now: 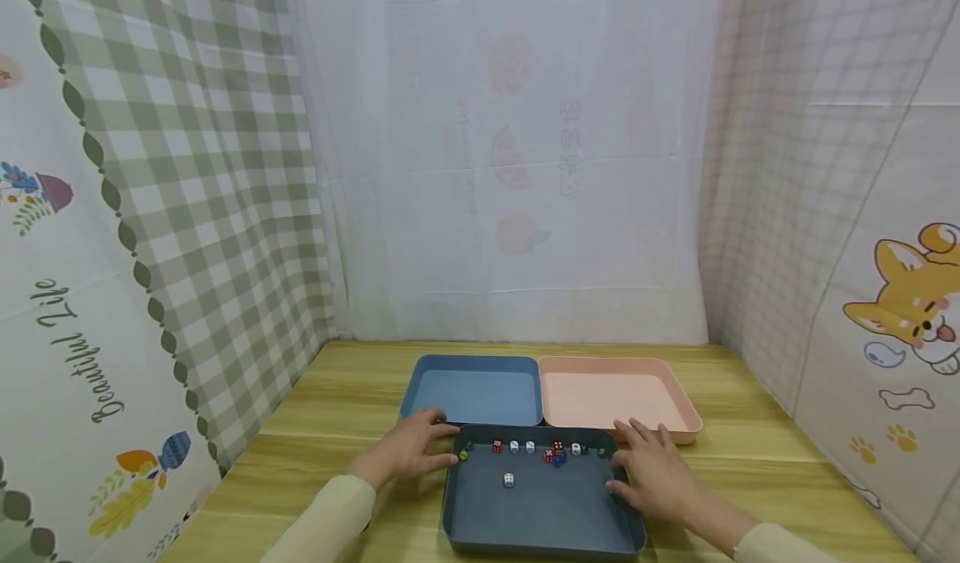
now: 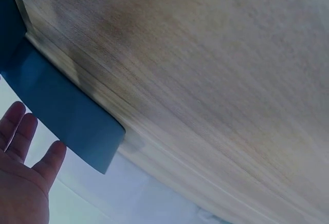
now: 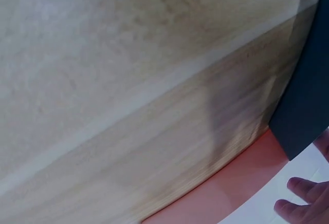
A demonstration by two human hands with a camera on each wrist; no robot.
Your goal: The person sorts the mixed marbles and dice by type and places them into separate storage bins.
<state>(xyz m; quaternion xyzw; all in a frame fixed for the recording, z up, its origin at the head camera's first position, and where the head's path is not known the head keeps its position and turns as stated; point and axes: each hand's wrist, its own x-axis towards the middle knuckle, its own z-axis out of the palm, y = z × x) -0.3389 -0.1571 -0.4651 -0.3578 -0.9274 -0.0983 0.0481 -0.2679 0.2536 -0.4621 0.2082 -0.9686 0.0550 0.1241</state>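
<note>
The dark tray [image 1: 555, 513] stood on the worktop [image 1: 337, 404], nearest the person, its far side close against the blue tray [image 1: 480, 392] and pink tray [image 1: 611, 389]; that close setting presumably kept all three within short reach. The dice lay inside the dark tray, most strung along its far wall: red dice [image 1: 558, 446], a blue die [image 1: 559, 460] and green dice [image 1: 463, 455] towards the corners, with white ones between. One white die [image 1: 509, 480] sat apart, nearer the middle. The tray's raised walls would serve to stop small cubes rolling off. The left hand [image 1: 408, 448] was open at the left rim and the right hand [image 1: 654, 473] open at the right, fingers relaxed, neither gripping anything (firm contact with the rim could not be confirmed). Such flanking placement would suit steadying the tray.
</note>
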